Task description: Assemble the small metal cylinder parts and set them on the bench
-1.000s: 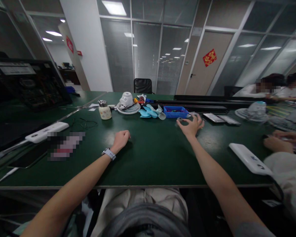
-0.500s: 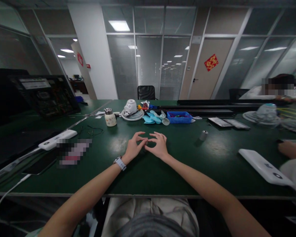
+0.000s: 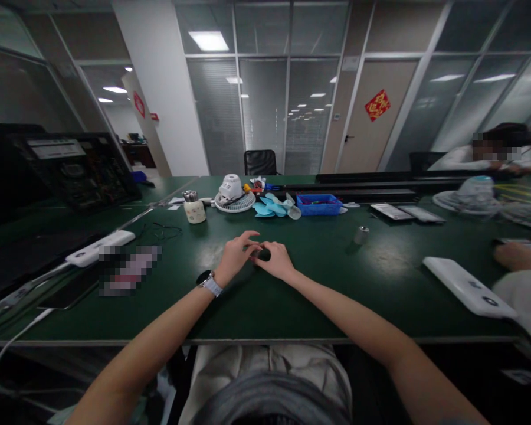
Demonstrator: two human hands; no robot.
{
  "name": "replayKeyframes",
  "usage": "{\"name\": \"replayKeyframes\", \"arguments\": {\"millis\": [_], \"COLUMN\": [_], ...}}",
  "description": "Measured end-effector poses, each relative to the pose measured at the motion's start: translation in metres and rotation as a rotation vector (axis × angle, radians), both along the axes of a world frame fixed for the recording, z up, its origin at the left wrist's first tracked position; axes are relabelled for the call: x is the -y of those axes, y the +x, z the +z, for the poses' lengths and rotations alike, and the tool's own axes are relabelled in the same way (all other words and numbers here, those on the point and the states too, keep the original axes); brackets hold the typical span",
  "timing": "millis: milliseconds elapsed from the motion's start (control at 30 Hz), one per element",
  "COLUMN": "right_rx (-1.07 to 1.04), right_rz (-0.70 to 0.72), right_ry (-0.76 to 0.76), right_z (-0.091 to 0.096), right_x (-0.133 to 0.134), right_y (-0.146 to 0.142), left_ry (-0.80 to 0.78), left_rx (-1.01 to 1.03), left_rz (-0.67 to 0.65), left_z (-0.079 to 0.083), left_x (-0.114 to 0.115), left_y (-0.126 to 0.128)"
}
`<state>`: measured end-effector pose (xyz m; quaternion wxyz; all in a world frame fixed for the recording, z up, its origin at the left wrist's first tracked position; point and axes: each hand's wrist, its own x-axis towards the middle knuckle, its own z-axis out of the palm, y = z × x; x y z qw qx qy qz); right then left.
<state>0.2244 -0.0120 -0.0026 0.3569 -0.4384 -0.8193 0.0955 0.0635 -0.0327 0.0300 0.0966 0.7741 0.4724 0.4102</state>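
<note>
Both hands meet over the green table (image 3: 318,313), above its middle. My left hand (image 3: 235,257), with a watch (image 3: 209,283) on its wrist, has thumb and fingers drawn together at the tips, its index finger stretched forward. My right hand (image 3: 278,261) curls thumb and fingers into a ring, the tips touching or nearly touching the left fingertips. Whatever lies between the fingertips is too small to make out. Beyond the hands are light-blue fan blades (image 3: 272,206). To the right a small metal cylinder (image 3: 361,235) stands upright.
At the back stand a patterned bottle (image 3: 195,211), a white fan body with its grille (image 3: 234,202) and a blue tray (image 3: 319,205). White power strips lie left (image 3: 100,248) and right (image 3: 469,288). A phone (image 3: 73,290) lies left. A co-worker's hand (image 3: 518,257) rests at right.
The right fingers have curled in and closed toward the thumb, nearer the left fingertips. My left hand has shifted slightly left. The view has tilted a little.
</note>
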Motion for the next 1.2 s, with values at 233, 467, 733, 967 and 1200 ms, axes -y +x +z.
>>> {"name": "replayKeyframes", "arguments": {"millis": [233,467,733,967,1200], "right_rx": [0.007,-0.028,-0.034,-0.019,-0.022], "right_rz": [-0.01,-0.041,-0.093,-0.102,-0.305], "right_ry": [-0.02,-0.014,-0.026,-0.043,0.18], "right_z": [0.003,0.001,0.003,0.003,0.027], "right_x": [0.003,0.005,0.008,0.012,-0.005], "right_y": [0.001,0.002,0.008,0.004,0.049], "left_ry": [0.194,0.198,-0.176,-0.146,-0.154], "left_rx": [-0.122,0.113,-0.033,-0.033,0.015], "left_rz": [0.045,0.172,-0.014,-0.033,-0.017], "left_z": [-0.013,-0.011,-0.022,-0.026,-0.021], "left_x": [-0.006,-0.011,-0.019,-0.022,-0.019], "left_y": [0.002,-0.013,-0.039,-0.039,-0.041]}}
